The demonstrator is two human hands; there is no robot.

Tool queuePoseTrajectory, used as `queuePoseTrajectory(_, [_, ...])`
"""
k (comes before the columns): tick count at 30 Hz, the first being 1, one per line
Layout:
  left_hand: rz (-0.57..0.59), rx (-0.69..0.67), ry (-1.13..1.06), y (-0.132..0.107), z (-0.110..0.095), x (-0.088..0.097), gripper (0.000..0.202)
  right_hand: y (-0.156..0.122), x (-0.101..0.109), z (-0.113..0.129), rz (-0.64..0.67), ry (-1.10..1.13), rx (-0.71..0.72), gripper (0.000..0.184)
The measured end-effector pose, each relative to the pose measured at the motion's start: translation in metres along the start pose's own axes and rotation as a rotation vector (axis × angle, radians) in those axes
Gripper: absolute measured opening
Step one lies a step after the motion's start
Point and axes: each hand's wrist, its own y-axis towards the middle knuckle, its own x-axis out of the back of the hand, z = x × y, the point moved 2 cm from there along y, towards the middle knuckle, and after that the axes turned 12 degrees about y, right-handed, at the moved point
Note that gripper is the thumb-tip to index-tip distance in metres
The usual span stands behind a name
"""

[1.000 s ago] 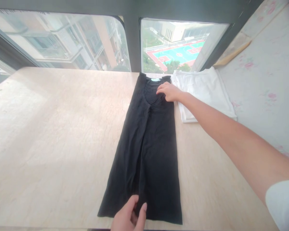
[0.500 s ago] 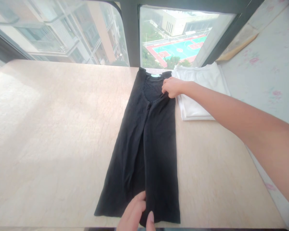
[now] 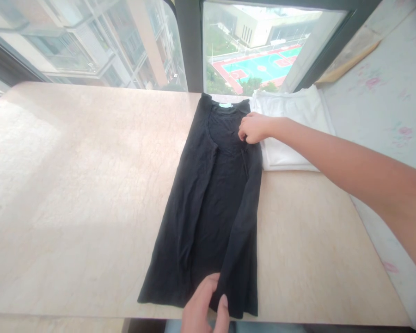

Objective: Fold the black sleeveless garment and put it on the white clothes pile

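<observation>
A black cardigan (image 3: 217,199) lies lengthwise on the pale tabletop, its collar and light label towards the window. Its front is parted, so the inside of the back shows between the two panels. My right hand (image 3: 255,128) is closed on the upper part of the right front panel, beside the neckline. At the near hem, my left hand (image 3: 206,303) pinches the lower edge of that same panel between thumb and fingers. No sleeves can be seen spread out at the sides.
A folded white cloth (image 3: 291,155) lies at the back right, partly under my right forearm and against the cardigan. The pale tabletop (image 3: 72,199) stretches left. Windows (image 3: 260,46) with dark frames stand behind, and a flowered wall (image 3: 388,115) borders the right side.
Both hands have shifted right, drawing the right front panel away from the left one. The gap between the panels has widened, and the panel's edge now folds back towards the right.
</observation>
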Motion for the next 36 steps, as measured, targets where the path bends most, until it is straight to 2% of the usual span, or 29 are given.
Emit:
queuePoseTrajectory(2, [-0.015, 0.009, -0.003, 0.002, -0.001, 0.005, 0.027, -0.001, 0.0, 0.019, 0.065, 0.022, 0.003, 0.009])
queuePoseTrajectory(6, [-0.044, 0.035, -0.041, 0.002, -0.008, 0.002, 0.024, -0.013, -0.003, 0.043, 0.103, 0.091, 0.031, 0.011])
queuePoseTrajectory(12, [-0.096, 0.016, -0.011, 0.005, -0.01, 0.001, 0.024, -0.031, -0.009, 0.044, 0.194, -0.015, 0.074, 0.011])
queuePoseTrajectory(15, [-0.118, 0.003, 0.1, 0.002, -0.007, 0.002, 0.029, -0.035, 0.002, 0.043, 0.17, 0.103, 0.122, 0.016])
queuePoseTrajectory(19, [-0.14, 0.04, 0.236, -0.008, 0.003, 0.005, 0.027, -0.028, 0.016, 0.05, -0.004, 0.318, 0.115, 0.026])
queuePoseTrajectory(21, [-0.15, 0.075, 0.31, -0.011, 0.008, 0.006, 0.027, -0.019, 0.014, 0.055, -0.097, 0.342, 0.083, 0.026])
queuePoseTrajectory(23, [-0.146, 0.115, 0.384, -0.01, 0.013, 0.006, 0.028, -0.007, 0.005, 0.061, -0.13, 0.302, 0.052, 0.025])
queuePoseTrajectory(29, [0.073, 0.227, 0.482, 0.0, 0.012, 0.011, 0.03, 0.013, -0.023, 0.064, -0.262, 0.173, 0.03, 0.025])
queuePoseTrajectory(33, [0.189, 0.264, 0.496, 0.003, 0.008, 0.015, 0.03, 0.005, -0.029, 0.069, -0.381, 0.174, 0.037, 0.026])
queuePoseTrajectory(36, [0.221, 0.284, 0.539, 0.002, 0.004, 0.022, 0.024, -0.021, -0.031, 0.097, -0.544, 0.195, 0.02, 0.03])
